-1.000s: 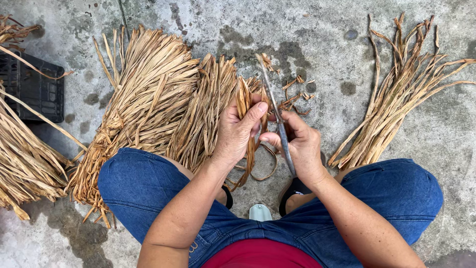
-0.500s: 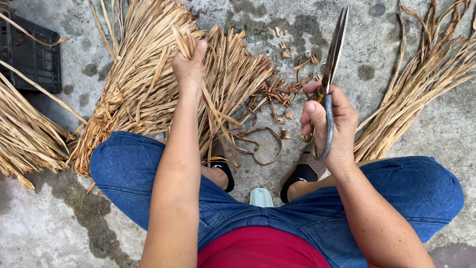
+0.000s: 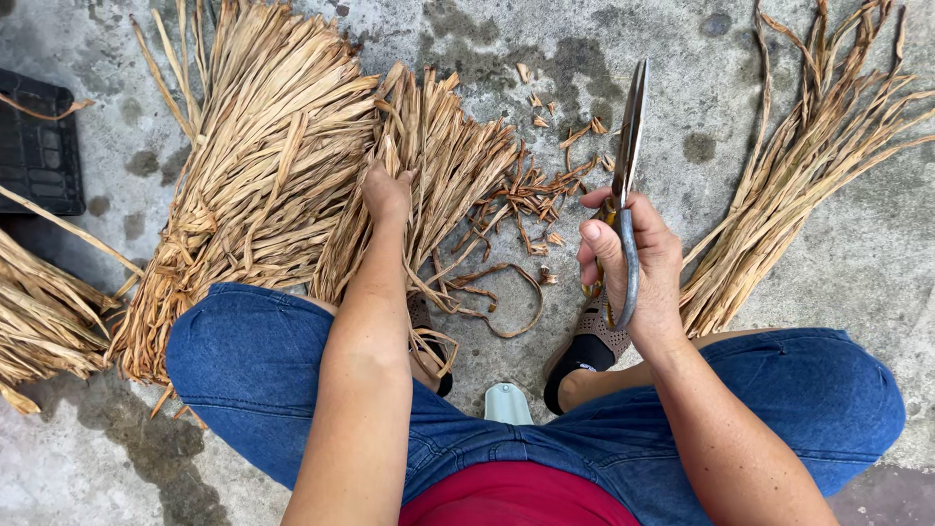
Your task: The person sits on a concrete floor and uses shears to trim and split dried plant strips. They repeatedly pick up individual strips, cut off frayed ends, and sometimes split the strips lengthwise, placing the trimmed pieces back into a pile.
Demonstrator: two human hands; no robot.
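Note:
My right hand (image 3: 635, 263) grips a pair of large metal scissors (image 3: 628, 161) by the handles, blades closed and pointing up away from me. My left hand (image 3: 388, 192) reaches forward and rests on a pile of dried tan straw strips (image 3: 273, 185) lying on the concrete ground; whether its fingers pinch a strip is hidden. Short cut scraps (image 3: 531, 195) lie scattered between the two hands. I sit with both knees in blue jeans spread apart.
A second bundle of dried strips (image 3: 808, 166) fans out at the right. More straw (image 3: 39, 312) lies at the left edge beside a black plastic crate (image 3: 39, 146). A curled strip (image 3: 506, 302) lies near my brown shoe (image 3: 584, 346).
A second ago both hands worked together with the scissors at a strip. The left hand has since reached out onto the straw pile, and the right hand lifted the scissors aside.

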